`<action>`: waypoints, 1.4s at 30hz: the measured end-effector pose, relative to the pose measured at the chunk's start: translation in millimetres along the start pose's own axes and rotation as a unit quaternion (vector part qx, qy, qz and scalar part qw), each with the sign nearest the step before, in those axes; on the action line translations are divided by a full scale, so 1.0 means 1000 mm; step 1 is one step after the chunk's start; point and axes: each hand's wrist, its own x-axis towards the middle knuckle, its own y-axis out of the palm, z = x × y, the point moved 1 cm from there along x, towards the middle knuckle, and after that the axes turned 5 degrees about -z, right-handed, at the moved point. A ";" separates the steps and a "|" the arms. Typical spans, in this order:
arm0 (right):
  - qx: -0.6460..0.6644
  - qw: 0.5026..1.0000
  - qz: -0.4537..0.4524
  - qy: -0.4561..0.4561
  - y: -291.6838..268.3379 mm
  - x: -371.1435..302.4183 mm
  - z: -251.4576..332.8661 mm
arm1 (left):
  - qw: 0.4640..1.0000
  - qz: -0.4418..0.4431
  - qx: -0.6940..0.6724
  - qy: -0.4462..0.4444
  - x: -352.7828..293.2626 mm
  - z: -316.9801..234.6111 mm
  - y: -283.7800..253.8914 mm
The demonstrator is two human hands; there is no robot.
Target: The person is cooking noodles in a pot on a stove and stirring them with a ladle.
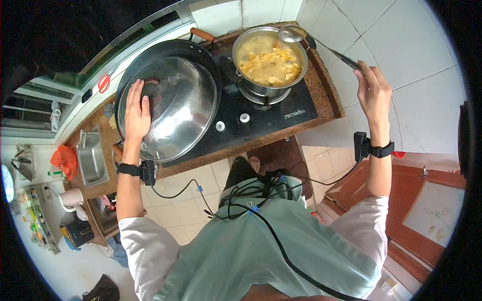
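My right hand [373,93] is closed around the dark handle of a ladle [292,33], whose metal bowl hangs over the right rim of a steel pot [244,83]. Pale yellow broth with egg pieces [271,65] fills this pot. On the left, my left hand [137,113] lies on a domed metal lid [183,115], fingers stretched out and thumb apart. The lid's dark knob is just beside the fingertips, partly hidden. Underneath sits a large black wok [213,65] with wooden handles; its contents are hidden.
Both vessels stand on a black glass cooktop [231,135] set in a brown stone counter [331,98]. A steel sink [93,158] and red plastic bag [64,160] are at the left. Black cables [246,195] hang between my wrists across my front. Tiled wall borders the right.
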 end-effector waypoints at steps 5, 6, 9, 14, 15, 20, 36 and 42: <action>0.009 1.000 0.001 0.001 0.000 -0.004 -0.002 | 1.000 0.005 0.002 -0.002 0.000 0.003 0.002; 0.004 1.000 0.003 -0.001 -0.001 -0.004 -0.002 | 1.000 0.007 0.002 -0.001 0.000 0.001 0.001; 0.004 1.000 0.002 0.005 -0.003 -0.003 -0.003 | 1.000 0.005 0.004 -0.002 -0.001 -0.001 0.001; 0.006 1.000 0.000 0.015 -0.004 -0.004 -0.005 | 1.000 0.002 0.004 0.003 -0.001 0.001 0.001; 0.007 1.000 -0.008 0.003 -0.004 -0.004 -0.005 | 1.000 0.003 0.004 0.002 -0.001 0.000 0.001; -0.009 1.000 0.008 0.009 -0.005 -0.006 -0.005 | 1.000 0.004 0.002 -0.007 0.000 -0.003 0.001; 0.010 1.000 -0.001 -0.006 -0.009 -0.007 -0.003 | 1.000 0.008 0.002 -0.004 -0.002 0.002 0.001; 0.006 1.000 0.001 -0.001 -0.012 -0.008 -0.004 | 1.000 0.005 0.003 -0.007 -0.002 0.000 0.001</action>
